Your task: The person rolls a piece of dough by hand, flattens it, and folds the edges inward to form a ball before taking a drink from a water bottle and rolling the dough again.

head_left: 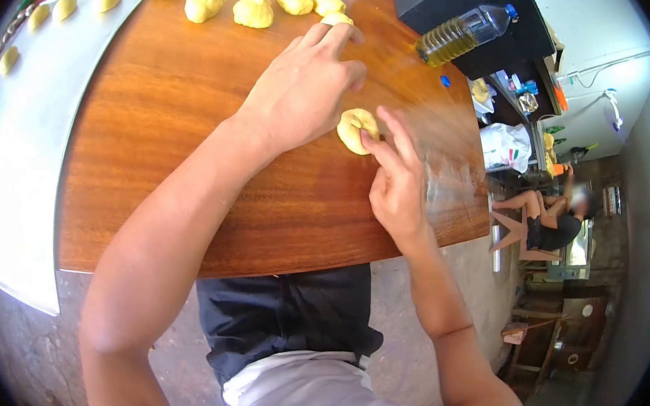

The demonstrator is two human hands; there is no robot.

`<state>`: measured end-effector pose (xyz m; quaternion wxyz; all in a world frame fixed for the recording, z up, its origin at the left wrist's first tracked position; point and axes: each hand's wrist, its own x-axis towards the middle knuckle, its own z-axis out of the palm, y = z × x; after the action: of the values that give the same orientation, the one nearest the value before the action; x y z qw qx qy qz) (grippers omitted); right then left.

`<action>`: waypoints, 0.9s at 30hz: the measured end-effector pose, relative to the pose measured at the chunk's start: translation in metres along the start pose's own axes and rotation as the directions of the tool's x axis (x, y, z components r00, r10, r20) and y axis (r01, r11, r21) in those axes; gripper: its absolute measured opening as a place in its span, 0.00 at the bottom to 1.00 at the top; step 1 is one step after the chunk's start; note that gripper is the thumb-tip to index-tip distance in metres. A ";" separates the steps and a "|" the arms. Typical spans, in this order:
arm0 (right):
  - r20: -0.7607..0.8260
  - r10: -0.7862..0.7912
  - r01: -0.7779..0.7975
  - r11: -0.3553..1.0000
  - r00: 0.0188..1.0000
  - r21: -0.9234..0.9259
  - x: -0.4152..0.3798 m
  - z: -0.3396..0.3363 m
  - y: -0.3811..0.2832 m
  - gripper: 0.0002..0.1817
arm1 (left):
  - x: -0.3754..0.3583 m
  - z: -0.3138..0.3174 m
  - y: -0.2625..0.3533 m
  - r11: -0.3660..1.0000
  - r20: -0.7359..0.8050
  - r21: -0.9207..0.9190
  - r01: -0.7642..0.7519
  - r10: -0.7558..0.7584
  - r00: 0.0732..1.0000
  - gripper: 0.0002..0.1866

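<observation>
A flattened round of yellow dough [355,129] with a dent in its middle lies on the wooden table. One fingertip of my right hand [398,185] presses into its right side, while the other visible fingers are stretched out and apart. Above and to the left of it, my left hand [302,87] reaches out over the table with fingers spread and slightly bent, their tips blurred. Its fingertips are close to a dough lump [337,19] at the near end of a cluster. Nothing shows in the left hand.
More dough lumps [252,11] sit along the far side. Smaller yellow pieces [64,8] lie on a metal sheet [21,175] at left. A ridged bottle of yellow liquid [450,41] lies by a black box [470,5], near a blue cap [445,81]. A person [559,225] sits at right.
</observation>
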<state>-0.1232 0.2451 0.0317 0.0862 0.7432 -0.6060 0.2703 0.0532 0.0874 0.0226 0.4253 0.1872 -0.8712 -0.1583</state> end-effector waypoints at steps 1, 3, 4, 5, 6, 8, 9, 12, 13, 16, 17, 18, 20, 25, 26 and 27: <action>0.009 -0.025 0.026 0.990 1.000 -0.137 0.008 -0.013 -0.004 0.25 | 0.002 0.002 -0.002 1.000 0.001 0.004 -0.002 0.002 1.000 0.14; 0.031 -0.052 0.058 0.966 0.998 -0.251 0.019 -0.026 -0.005 0.25 | -0.001 0.008 -0.005 0.998 -0.069 0.054 -0.041 0.045 0.997 0.13; -0.049 -0.034 0.022 0.971 0.998 -0.238 0.019 -0.035 -0.003 0.25 | -0.006 0.010 0.000 0.999 -0.052 0.032 -0.039 0.040 0.998 0.13; -0.142 -0.033 0.000 0.974 0.989 -0.229 0.025 -0.042 0.001 0.25 | -0.007 0.007 0.001 1.000 -0.019 0.022 -0.013 0.013 1.000 0.13; -0.242 -0.048 -0.005 0.976 0.969 -0.216 0.032 -0.046 0.003 0.24 | -0.003 0.000 0.001 1.000 0.001 0.029 0.011 -0.011 1.000 0.13; -0.078 -0.010 -0.002 0.988 0.997 -0.155 0.014 0.003 0.005 0.25 | -0.003 0.000 0.001 0.999 -0.011 0.029 0.013 -0.013 1.000 0.13; 0.096 0.028 -0.019 0.995 0.995 -0.096 0.016 0.018 -0.005 0.25 | -0.002 0.001 0.001 1.000 -0.015 0.023 0.018 -0.017 1.000 0.13; -0.043 0.010 -0.016 0.990 0.999 -0.137 0.035 -0.026 -0.005 0.22 | 0.000 0.004 -0.005 0.999 -0.021 0.053 -0.003 0.005 1.000 0.12; -0.147 0.022 -0.036 0.995 0.989 -0.094 0.036 -0.035 -0.002 0.22 | -0.002 0.006 -0.001 0.999 -0.002 0.045 -0.020 0.020 1.000 0.12; -0.165 0.007 -0.027 0.993 0.986 -0.118 0.038 -0.020 -0.013 0.22 | -0.003 0.006 0.000 0.999 0.000 0.037 -0.010 0.011 1.000 0.13; -0.173 0.264 -0.191 0.915 0.949 0.355 0.029 0.025 -0.014 0.22 | -0.003 0.006 0.000 0.999 -0.011 0.039 -0.012 0.013 1.000 0.13; -0.052 0.122 -0.119 0.992 0.991 0.049 0.021 0.020 -0.015 0.22 | -0.002 0.008 0.000 0.999 -0.014 0.039 -0.018 0.019 1.000 0.13; 0.049 0.039 -0.032 0.989 0.998 -0.142 0.021 0.003 -0.008 0.22 | -0.003 0.009 -0.002 0.998 -0.035 0.050 -0.040 0.042 0.999 0.12; -0.053 0.034 -0.042 0.988 0.998 -0.148 0.018 0.005 -0.012 0.28 | -0.003 0.009 0.001 0.998 0.011 0.059 -0.030 0.029 1.000 0.13; 0.037 0.102 -0.099 0.993 0.994 -0.064 0.003 0.026 0.000 0.29 | -0.003 0.009 0.002 0.999 0.008 0.046 -0.025 0.025 1.000 0.13; 0.046 0.083 -0.078 0.991 0.995 -0.106 0.005 0.019 -0.009 0.29 | -0.002 0.009 0.003 0.999 0.006 0.034 -0.024 0.024 1.000 0.14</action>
<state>-0.1087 0.2343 0.0198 0.0986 0.7192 -0.6508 0.2227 0.0466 0.0919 0.0167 0.4217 0.1834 -0.8771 -0.1389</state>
